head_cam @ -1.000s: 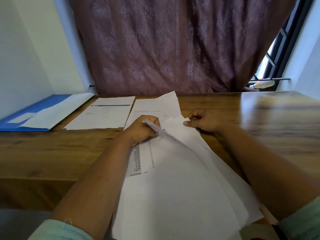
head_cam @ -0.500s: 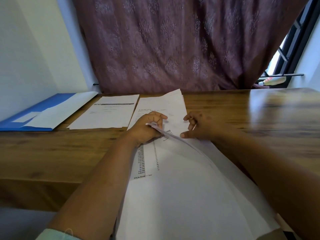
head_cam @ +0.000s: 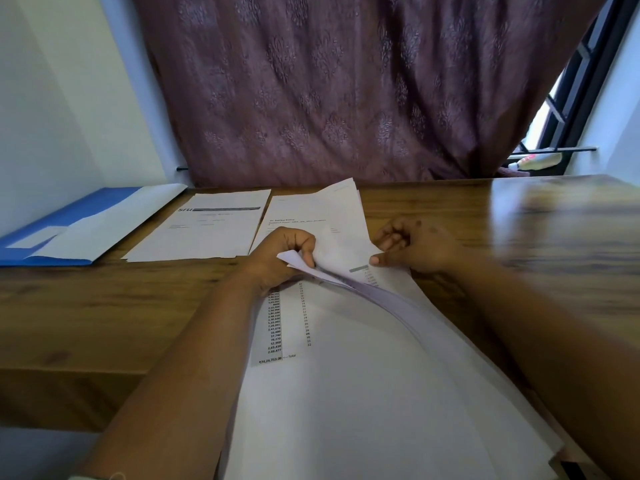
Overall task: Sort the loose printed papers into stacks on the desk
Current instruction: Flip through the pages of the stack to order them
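The left hand point(head_cam: 277, 258) pinched the lifted corner of the loose papers point(head_cam: 363, 393); the right hand point(head_cam: 415, 247), fingers curled, pressed its thumb on a sheet on the worktop point(head_cam: 104, 306).

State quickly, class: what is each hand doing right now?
Left hand: grips the lifted corner of the white printed sheets.
Right hand: fingers curled, thumb pressing the sheets' edge.
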`<action>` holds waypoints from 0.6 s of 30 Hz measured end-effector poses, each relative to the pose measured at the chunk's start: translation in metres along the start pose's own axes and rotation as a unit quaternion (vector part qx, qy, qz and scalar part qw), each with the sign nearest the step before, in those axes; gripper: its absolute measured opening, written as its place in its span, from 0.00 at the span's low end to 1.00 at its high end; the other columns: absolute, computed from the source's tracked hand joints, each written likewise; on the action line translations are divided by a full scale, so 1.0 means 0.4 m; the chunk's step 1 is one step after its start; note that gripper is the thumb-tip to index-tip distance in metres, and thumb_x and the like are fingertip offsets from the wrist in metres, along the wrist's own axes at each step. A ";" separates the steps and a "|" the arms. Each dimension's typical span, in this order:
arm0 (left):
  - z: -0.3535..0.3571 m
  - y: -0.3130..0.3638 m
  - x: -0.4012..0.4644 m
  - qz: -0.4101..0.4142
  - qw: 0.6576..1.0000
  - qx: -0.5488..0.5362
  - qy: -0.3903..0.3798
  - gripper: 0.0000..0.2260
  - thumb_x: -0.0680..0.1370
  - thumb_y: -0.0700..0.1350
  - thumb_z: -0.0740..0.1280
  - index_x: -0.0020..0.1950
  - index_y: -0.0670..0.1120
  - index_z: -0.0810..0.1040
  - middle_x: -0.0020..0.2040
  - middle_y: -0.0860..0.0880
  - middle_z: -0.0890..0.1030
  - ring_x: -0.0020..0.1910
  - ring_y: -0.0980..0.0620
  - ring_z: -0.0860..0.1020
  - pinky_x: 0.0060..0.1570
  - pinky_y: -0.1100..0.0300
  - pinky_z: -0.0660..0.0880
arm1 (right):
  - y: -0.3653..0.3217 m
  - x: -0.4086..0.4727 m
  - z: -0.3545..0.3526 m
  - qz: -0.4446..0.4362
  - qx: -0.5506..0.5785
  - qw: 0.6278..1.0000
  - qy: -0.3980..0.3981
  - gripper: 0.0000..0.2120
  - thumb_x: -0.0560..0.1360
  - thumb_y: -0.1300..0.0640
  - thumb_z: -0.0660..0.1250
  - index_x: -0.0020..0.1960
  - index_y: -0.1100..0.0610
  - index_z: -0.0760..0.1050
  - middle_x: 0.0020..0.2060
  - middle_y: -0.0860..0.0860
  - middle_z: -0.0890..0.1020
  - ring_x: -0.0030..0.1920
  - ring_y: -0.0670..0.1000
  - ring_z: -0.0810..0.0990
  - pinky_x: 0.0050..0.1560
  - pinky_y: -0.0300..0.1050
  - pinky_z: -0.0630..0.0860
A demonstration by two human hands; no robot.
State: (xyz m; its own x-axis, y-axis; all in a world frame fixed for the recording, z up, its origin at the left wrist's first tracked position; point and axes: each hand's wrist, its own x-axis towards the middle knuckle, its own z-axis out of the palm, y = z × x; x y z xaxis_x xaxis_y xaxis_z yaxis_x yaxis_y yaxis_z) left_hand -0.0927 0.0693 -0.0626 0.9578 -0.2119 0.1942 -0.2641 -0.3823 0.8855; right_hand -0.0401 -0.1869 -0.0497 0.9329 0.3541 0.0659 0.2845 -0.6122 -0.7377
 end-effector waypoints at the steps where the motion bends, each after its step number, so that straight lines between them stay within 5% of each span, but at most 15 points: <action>1: 0.001 0.000 0.001 0.000 1.000 0.001 -0.003 0.11 0.64 0.35 0.68 0.29 0.51 0.81 0.38 0.48 0.78 0.40 0.46 0.75 0.45 0.52 0.73 | -0.004 -0.001 0.001 0.000 0.017 1.000 0.009 0.21 0.64 0.50 0.80 0.54 0.53 0.79 0.45 0.49 0.83 0.47 0.48 0.81 0.51 0.42 0.78; 4: -0.005 -0.004 0.002 -0.011 1.000 -0.026 -0.012 0.11 0.63 0.35 0.67 0.29 0.51 0.81 0.37 0.50 0.78 0.40 0.45 0.74 0.45 0.53 0.73 | -0.008 0.001 0.003 0.008 0.029 1.000 0.008 0.25 0.64 0.50 0.80 0.57 0.53 0.77 0.48 0.49 0.82 0.49 0.50 0.80 0.50 0.41 0.77; 7: -0.005 -0.001 0.002 -0.003 0.999 -0.022 -0.023 0.11 0.63 0.36 0.67 0.28 0.52 0.81 0.34 0.55 0.79 0.38 0.49 0.75 0.41 0.59 0.73 | -0.004 0.000 0.002 0.008 -0.101 0.995 -0.011 0.25 0.66 0.47 0.78 0.59 0.49 0.75 0.49 0.45 0.77 0.48 0.46 0.76 0.44 0.37 0.73; 12: -0.007 -0.003 0.004 0.004 0.999 -0.019 -0.026 0.10 0.65 0.38 0.69 0.28 0.53 0.81 0.39 0.53 0.80 0.42 0.49 0.77 0.44 0.58 0.76 | -0.024 -0.022 -0.008 -0.058 -0.077 0.995 0.020 0.10 0.67 0.55 0.78 0.43 0.47 0.78 0.36 0.42 0.77 0.38 0.43 0.75 0.35 0.31 0.68; 15: -0.007 -0.013 0.011 0.036 0.999 0.022 -0.023 0.12 0.67 0.36 0.75 0.29 0.51 0.80 0.47 0.59 0.83 0.50 0.51 0.79 0.52 0.59 0.78 | -0.038 -0.041 -0.018 -0.083 0.080 0.991 -0.064 0.06 0.66 0.58 0.78 0.39 0.50 0.82 0.34 0.44 0.83 0.35 0.42 0.79 0.39 0.35 0.74; 18: -0.008 -0.013 0.011 0.035 0.998 0.043 -0.035 0.12 0.69 0.36 0.73 0.30 0.50 0.79 0.48 0.45 0.82 0.49 0.45 0.79 0.52 0.52 0.79 | -0.047 -0.058 -0.014 -0.057 0.309 0.935 -0.167 0.08 0.72 0.56 0.67 0.39 0.54 0.85 0.36 0.50 0.84 0.37 0.46 0.81 0.39 0.39 0.78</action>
State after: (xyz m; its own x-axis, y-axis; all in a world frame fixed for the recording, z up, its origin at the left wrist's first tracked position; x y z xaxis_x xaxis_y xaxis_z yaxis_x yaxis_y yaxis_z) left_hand -0.0866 0.0731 -0.0651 0.9275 -0.3015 0.2209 -0.3408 -0.4392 0.8312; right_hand -0.0658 -0.1873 -0.0336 0.7535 0.6567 0.0301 0.1001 -0.0693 -0.9926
